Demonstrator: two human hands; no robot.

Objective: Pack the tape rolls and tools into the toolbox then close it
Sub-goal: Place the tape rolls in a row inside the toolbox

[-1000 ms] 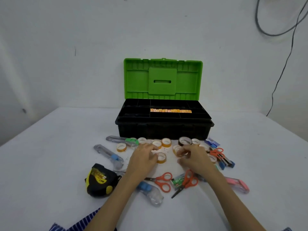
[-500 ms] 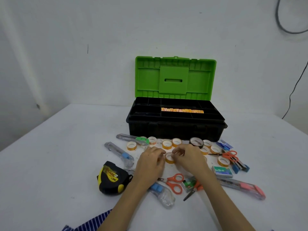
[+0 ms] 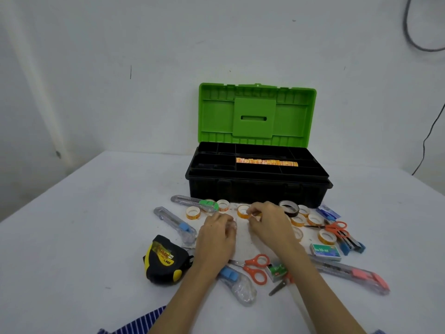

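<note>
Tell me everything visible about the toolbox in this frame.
The toolbox looks like plastic: a black base with a bright green lid standing open and upright near the wall. A divided black tray fills the top, one long compartment holding a row of orange-patterned tape rolls. It sits on the white table; loose rolls and cutters lie along its front. Neither hand touches it.

My left hand (image 3: 216, 233) and right hand (image 3: 269, 225) were bare, no rings or gloves, forearms uncovered to the elbow, and a blue-and-white striped garment (image 3: 142, 320) showed beneath my left arm.
</note>
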